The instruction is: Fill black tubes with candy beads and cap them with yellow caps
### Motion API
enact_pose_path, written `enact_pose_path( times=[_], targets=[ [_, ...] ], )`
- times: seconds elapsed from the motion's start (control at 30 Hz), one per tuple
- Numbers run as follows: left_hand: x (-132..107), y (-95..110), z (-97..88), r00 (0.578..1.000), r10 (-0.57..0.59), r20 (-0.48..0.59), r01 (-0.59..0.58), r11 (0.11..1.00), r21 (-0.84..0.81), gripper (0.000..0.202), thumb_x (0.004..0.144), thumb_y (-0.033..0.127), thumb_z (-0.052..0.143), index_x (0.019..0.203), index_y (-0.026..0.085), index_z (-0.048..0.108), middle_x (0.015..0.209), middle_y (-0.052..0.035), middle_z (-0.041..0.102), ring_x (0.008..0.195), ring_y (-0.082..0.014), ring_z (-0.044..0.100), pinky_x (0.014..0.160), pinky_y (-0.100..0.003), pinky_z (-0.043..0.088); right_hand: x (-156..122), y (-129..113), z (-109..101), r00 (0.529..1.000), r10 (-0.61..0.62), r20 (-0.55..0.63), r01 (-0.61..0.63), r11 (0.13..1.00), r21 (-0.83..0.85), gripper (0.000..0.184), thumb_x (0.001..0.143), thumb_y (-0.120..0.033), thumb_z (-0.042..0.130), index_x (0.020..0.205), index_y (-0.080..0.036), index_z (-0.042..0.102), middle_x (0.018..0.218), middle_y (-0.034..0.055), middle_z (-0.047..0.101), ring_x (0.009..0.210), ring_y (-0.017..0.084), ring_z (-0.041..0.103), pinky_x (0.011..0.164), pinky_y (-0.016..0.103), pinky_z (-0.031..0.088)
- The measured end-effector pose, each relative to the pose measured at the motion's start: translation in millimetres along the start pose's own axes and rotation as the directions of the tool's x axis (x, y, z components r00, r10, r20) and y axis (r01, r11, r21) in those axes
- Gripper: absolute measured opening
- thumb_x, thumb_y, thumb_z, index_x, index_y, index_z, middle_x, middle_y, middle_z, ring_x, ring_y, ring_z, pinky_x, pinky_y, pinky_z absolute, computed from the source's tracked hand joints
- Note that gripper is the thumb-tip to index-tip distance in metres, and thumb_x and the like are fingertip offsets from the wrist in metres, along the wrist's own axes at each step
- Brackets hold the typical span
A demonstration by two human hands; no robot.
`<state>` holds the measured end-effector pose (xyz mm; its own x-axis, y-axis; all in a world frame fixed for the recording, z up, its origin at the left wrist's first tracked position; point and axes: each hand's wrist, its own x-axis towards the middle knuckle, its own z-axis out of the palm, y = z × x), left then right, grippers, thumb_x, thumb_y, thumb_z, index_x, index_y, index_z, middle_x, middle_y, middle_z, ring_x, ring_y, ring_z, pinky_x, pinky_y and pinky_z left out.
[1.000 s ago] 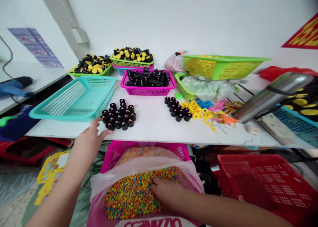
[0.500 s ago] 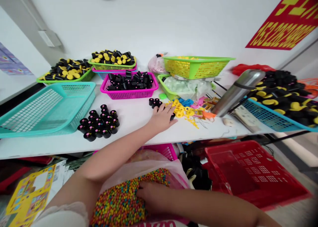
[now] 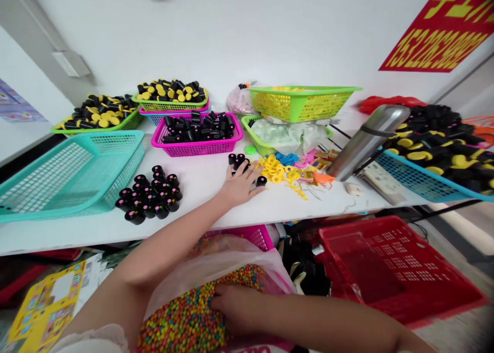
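Head view: the left hand (image 3: 241, 186) is laid palm down on the white table (image 3: 200, 188), with the arm stretched in from the lower left over the table's front edge. Its fingers (image 3: 250, 175) are spread wide and nothing is seen gripped. A small cluster of black cylinders (image 3: 238, 162) with pink-dotted tops is met by the fingertips, and a lone black cylinder (image 3: 261, 181) is stood just beside the thumb. The right hand (image 3: 235, 304) is held below the table edge, its loosely spread fingers (image 3: 219, 302) pressed onto multicoloured beads (image 3: 185, 312), with nothing seen pinched. The beads are contained in a clear plastic bag (image 3: 219, 260) set in a pink basket (image 3: 247, 234).

A larger group of upright black cylinders (image 3: 150, 196) is placed on the table to the left of the left hand, beside a teal basket (image 3: 73, 175). Beyond the hand, a magenta basket (image 3: 196, 147) is filled with black cylinders. Yellow rings (image 3: 276, 170) are scattered to the right of the hand, near a steel thermos (image 3: 366, 142) that is lying tilted. A red basket (image 3: 397, 270) is seen below the table, to the right of the beads.
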<state>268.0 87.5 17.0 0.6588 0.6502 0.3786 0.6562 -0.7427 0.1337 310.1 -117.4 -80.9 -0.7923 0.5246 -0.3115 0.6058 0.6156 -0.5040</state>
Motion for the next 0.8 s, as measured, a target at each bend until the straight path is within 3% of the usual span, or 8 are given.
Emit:
enact_pose_path(
  times=[0.1, 0.17, 0.23, 0.37, 0.43, 0.63, 0.8],
  targets=[
    [-2, -10, -18.0, 0.972, -0.149, -0.183, 0.113, 0.975, -0.193, 0.053, 0.098, 0.046, 0.029, 0.147, 0.026, 0.028, 0.151, -0.0105, 0.038, 0.139, -0.0293, 0.030, 0.108, -0.056, 0.022, 3, -3, 0, 1.000, -0.009, 0.026, 0.009, 1.000, -0.005, 0.028, 0.074, -0.024, 0.059, 0.101, -0.018, 0.064, 0.103, 0.0074, 0.064, 0.069, 0.016, 0.059, 0.046, 0.024, 0.032],
    [-3, -20, -26.2, 0.897, -0.303, -0.321, 0.198, 0.926, -0.321, 0.050, 0.099, 0.042, 0.022, 0.146, 0.023, 0.027, 0.148, -0.0131, 0.041, 0.135, -0.0270, 0.034, 0.108, -0.051, 0.025, 4, -2, 2, 1.000, -0.017, 0.022, 0.017, 1.000, 0.005, 0.028, 0.075, -0.024, 0.059, 0.102, -0.017, 0.064, 0.103, 0.0078, 0.064, 0.069, 0.017, 0.059, 0.046, 0.024, 0.033],
    [-3, -31, -27.5, 0.854, -0.386, -0.348, 0.251, 0.893, -0.374, 0.049, 0.099, 0.040, 0.024, 0.141, 0.017, 0.033, 0.144, -0.0163, 0.042, 0.133, -0.0257, 0.036, 0.110, -0.047, 0.026, 5, -2, 4, 1.000, -0.008, 0.018, 0.008, 1.000, 0.012, 0.030, 0.074, -0.024, 0.058, 0.103, -0.017, 0.064, 0.103, 0.0080, 0.064, 0.069, 0.017, 0.059, 0.047, 0.024, 0.036],
    [-10, -40, -13.2, 0.922, -0.378, -0.080, 0.337, 0.887, -0.315, 0.040, 0.096, 0.037, 0.040, 0.129, 0.016, 0.046, 0.136, -0.0157, 0.048, 0.130, -0.0255, 0.040, 0.110, -0.046, 0.030, 3, -2, 2, 0.999, 0.014, 0.034, -0.014, 1.000, 0.017, 0.032, 0.074, -0.026, 0.060, 0.105, -0.017, 0.064, 0.106, 0.0091, 0.064, 0.072, 0.019, 0.062, 0.049, 0.025, 0.039],
    [-15, -40, -4.7, 0.929, -0.371, 0.015, 0.357, 0.883, -0.305, 0.033, 0.094, 0.035, 0.047, 0.122, 0.019, 0.053, 0.132, -0.0128, 0.054, 0.125, -0.0260, 0.046, 0.106, -0.048, 0.035, 0, -3, -2, 0.999, 0.011, 0.035, -0.012, 1.000, 0.023, 0.032, 0.074, -0.025, 0.059, 0.105, -0.017, 0.065, 0.107, 0.0093, 0.064, 0.075, 0.020, 0.063, 0.050, 0.025, 0.040],
    [-20, -40, -1.5, 0.914, -0.384, 0.129, 0.405, 0.857, -0.318, 0.029, 0.091, 0.017, 0.048, 0.120, 0.020, 0.053, 0.117, -0.0107, 0.065, 0.108, -0.0237, 0.060, 0.096, -0.044, 0.046, -4, -5, -11, 0.999, 0.025, 0.036, -0.026, 0.999, 0.042, 0.030, 0.075, -0.024, 0.061, 0.104, -0.016, 0.065, 0.109, 0.0095, 0.065, 0.079, 0.020, 0.064, 0.058, 0.026, 0.046],
    [-34, -35, -29.2, 0.915, -0.361, 0.180, 0.402, 0.853, -0.333, 0.039, 0.088, 0.015, 0.054, 0.127, 0.015, 0.049, 0.114, -0.0125, 0.068, 0.106, -0.0227, 0.064, 0.095, -0.038, 0.048, -3, -3, -9, 1.000, 0.021, 0.021, -0.022, 0.997, 0.071, 0.030, 0.075, -0.022, 0.059, 0.104, -0.015, 0.065, 0.112, 0.0110, 0.064, 0.082, 0.021, 0.064, 0.062, 0.026, 0.047]
  ],
)
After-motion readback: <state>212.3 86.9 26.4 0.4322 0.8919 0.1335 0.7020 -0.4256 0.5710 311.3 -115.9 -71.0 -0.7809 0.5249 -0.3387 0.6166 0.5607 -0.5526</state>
